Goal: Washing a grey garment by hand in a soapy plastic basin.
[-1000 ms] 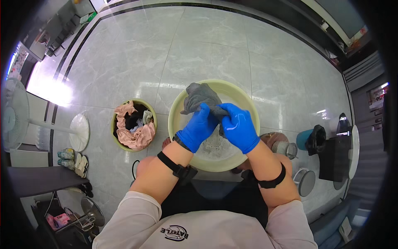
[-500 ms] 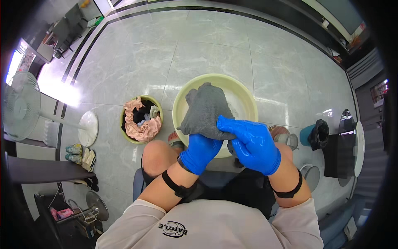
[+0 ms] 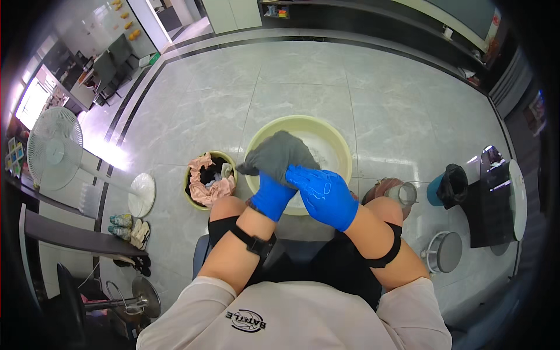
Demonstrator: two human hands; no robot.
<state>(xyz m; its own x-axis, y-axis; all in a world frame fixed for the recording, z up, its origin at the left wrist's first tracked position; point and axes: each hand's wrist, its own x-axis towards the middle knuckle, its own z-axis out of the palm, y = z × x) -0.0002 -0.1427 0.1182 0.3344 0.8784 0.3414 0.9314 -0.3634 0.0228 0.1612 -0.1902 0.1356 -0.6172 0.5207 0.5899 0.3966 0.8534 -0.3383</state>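
A dark grey piece of cloth (image 3: 280,153), its exact kind not clear, hangs bunched over the near left part of a pale yellow-green basin (image 3: 340,137). My left hand (image 3: 274,197), in a blue rubber glove, holds the cloth from below. Folds of fabric cover its fingers. Beside it my right hand (image 3: 326,198), in a matching wet-looking glove, lies against the cloth's near edge with its fingers stretched out. Some pale liquid shows inside the basin.
Left of the basin stands a smaller tub (image 3: 197,203) of pink, black and grey clothes. A white fan (image 3: 140,189) and shoes (image 3: 131,227) are farther left. On the right are a blue bin (image 3: 434,191) with a black bag, a round stool (image 3: 448,252) and a dark table (image 3: 493,207).
Both hands and the cloth have moved a little left over the basin. My right fingers have gone from pinching the cloth's edge to lying straight against it. The view has tilted up.
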